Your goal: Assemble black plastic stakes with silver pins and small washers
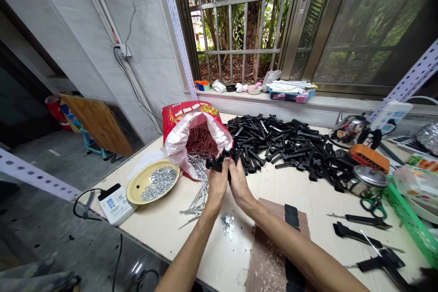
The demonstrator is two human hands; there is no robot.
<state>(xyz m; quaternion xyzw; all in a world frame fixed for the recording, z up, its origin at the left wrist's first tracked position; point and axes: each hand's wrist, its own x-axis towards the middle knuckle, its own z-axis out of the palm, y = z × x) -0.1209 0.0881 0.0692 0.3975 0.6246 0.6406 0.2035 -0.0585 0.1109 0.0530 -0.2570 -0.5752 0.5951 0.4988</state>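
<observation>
My left hand [218, 181] and my right hand [238, 179] are close together over the middle of the table, thumbs side by side. Both are closed around black plastic parts [216, 162], whose exact shape and number I cannot make out. Just beyond them, a red and white sack [174, 143] lies open with reddish-brown rods [201, 139] inside. Silvery metal rods [198, 200] spill from its mouth beside my left forearm. Below my hands lies a small heap of metal washers [227, 224]. A large pile of black plastic parts [273, 139] spreads behind my right hand.
A yellow dish [132, 187] of small metal pieces and a white box [118, 205] stand at the left edge. A brown board [263, 255] lies under my right forearm. On the right are a metal pot [369, 178], scissors [374, 207], assembled black pieces [379, 260] and a green basket [410, 219].
</observation>
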